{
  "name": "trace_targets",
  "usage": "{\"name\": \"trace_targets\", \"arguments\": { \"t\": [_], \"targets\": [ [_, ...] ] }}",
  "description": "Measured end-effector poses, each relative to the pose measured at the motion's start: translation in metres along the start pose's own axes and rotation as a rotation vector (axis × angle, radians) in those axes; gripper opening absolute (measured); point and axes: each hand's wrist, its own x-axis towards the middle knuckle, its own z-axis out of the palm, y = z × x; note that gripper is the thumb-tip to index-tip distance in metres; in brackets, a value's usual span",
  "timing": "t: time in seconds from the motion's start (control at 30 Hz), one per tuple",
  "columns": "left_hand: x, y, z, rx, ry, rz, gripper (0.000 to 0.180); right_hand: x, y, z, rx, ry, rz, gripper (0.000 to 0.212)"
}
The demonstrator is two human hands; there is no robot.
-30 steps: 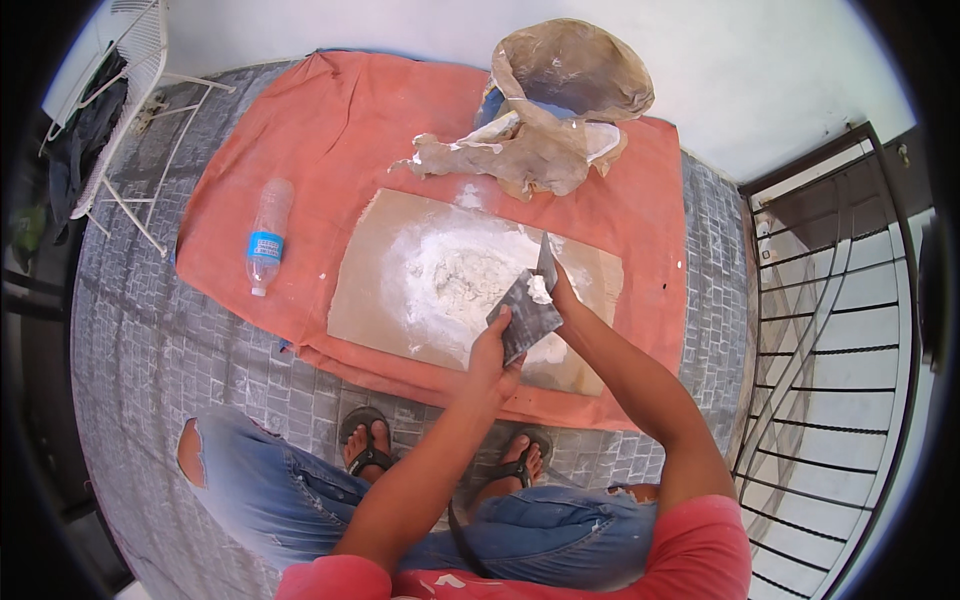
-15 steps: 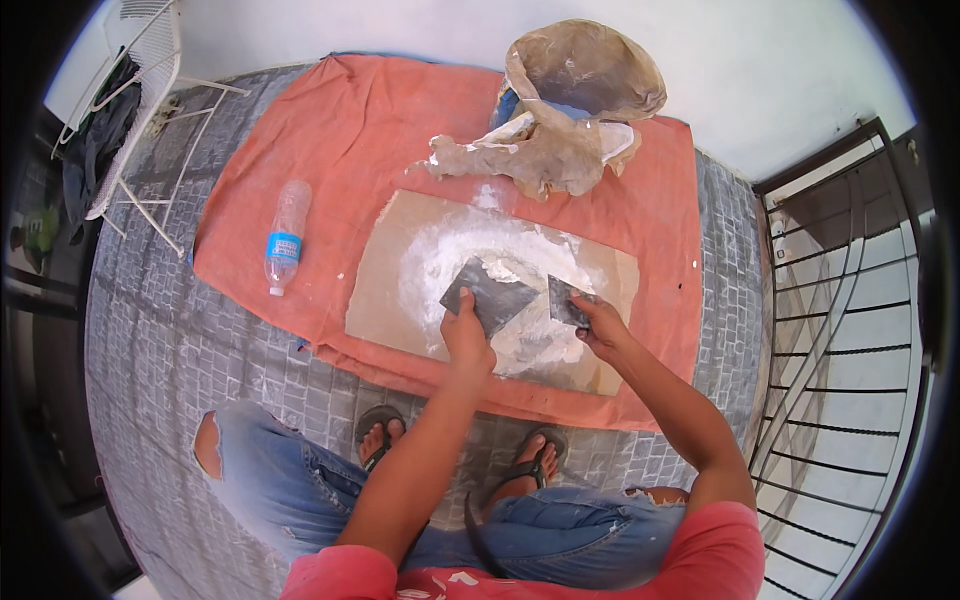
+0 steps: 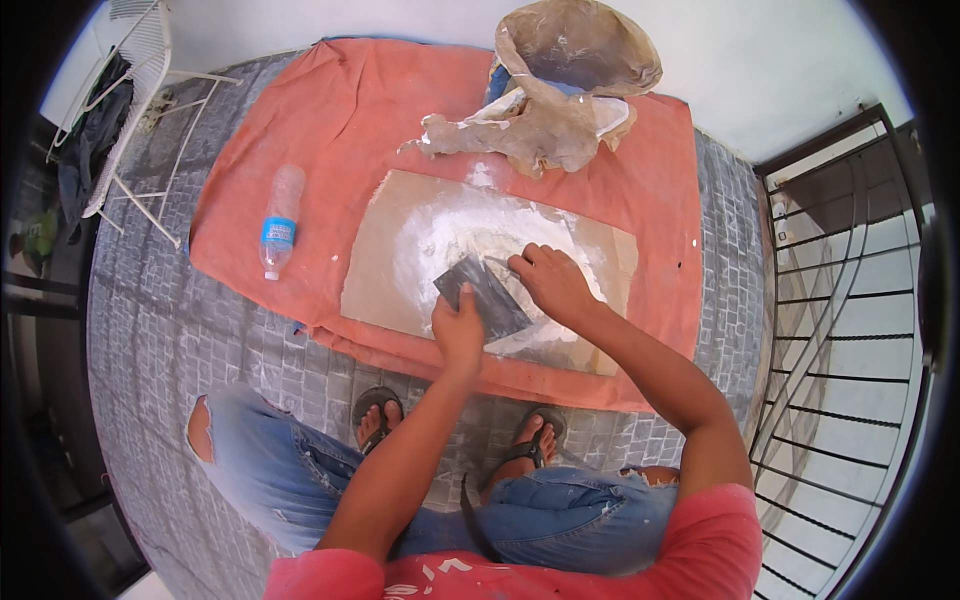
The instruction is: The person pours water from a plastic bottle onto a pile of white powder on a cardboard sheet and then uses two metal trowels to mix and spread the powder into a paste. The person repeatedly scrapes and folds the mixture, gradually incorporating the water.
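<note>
My left hand [image 3: 460,328] is closed on a dark grey flat plate [image 3: 488,298], thumb on its upper face. The plate tilts above a pile of white powder [image 3: 425,238]. My right hand [image 3: 553,283] grips a smaller dark scraper [image 3: 496,261], seen nearly edge-on and partly hidden by the fingers. The scraper is beside the plate's upper right edge; whether they touch, I cannot tell. Under the powder lies a brown cardboard sheet [image 3: 372,268].
An orange cloth [image 3: 270,130] lies beneath the cardboard on grey paving. At its far side stands an open, torn brown paper bag [image 3: 575,50]. A clear bottle with a blue label [image 3: 279,230] lies left. A metal gate [image 3: 840,310] flanks the right, a white chair [image 3: 135,100] the left.
My right hand has moved left with the scraper, which has turned from face-on to nearly edge-on beside the plate. The plate has tilted a little. The whole view has shifted slightly.
</note>
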Motion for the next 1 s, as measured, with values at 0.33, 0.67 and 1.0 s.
{"name": "trace_targets", "arguments": {
  "t": [0.33,0.67,1.0],
  "targets": [
    [0.061,-0.015,-0.074,-0.200,0.296,0.159,0.048,-0.020,0.023,0.000,0.299,0.000,0.267,0.021],
    [0.126,0.143,-0.036,-0.430,0.156,0.416,0.041,-0.118,0.086,0.031,1.365,-0.005,1.115,0.042],
    [0.092,0.282,-0.026,-0.536,-0.167,0.242,0.037,-0.207,0.064,0.077,1.375,0.081,1.342,0.038]
  ]
}}
